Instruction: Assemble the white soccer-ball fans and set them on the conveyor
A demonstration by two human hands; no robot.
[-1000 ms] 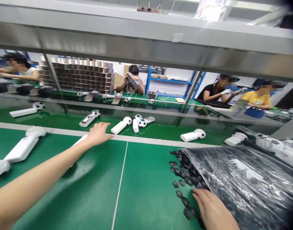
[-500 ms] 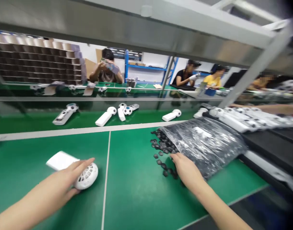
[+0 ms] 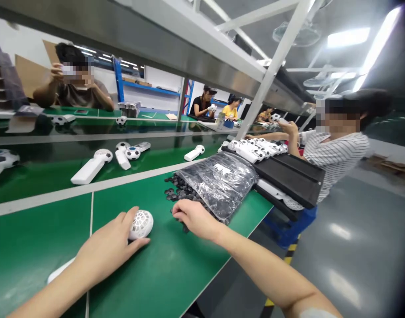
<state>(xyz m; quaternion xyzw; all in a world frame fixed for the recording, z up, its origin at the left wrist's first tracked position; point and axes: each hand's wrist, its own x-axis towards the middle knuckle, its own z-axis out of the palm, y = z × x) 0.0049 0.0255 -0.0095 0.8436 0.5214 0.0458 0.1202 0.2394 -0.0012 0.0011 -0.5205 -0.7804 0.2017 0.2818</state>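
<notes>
A white handheld fan point(image 3: 143, 224) with a round, football-patterned grille lies on the green table. My left hand point(image 3: 114, 238) is closed around its head, thumb on the near side; part of the handle is hidden under my wrist and forearm. At the edge of a pile of small black pieces point(image 3: 179, 189) is my right hand point(image 3: 194, 217). Its fingers are curled together in a pinch, and what lies between the fingertips is hidden. The black pieces spill from the mouth of a clear plastic bag point(image 3: 220, 179) just beyond that hand.
Several white fans with black patches, one of them here point(image 3: 88, 170), lie on the belt beyond the table. Black trays point(image 3: 288, 176) stand at the right, fans on top. A co-worker in a striped shirt point(image 3: 341, 148) is beside them. A metal beam point(image 3: 149, 48) crosses overhead.
The view has turned right, bringing the striped-shirt co-worker into sight. My left hand has carried the fan right, across the white table line. My right hand's fingers have curled in at the black pieces.
</notes>
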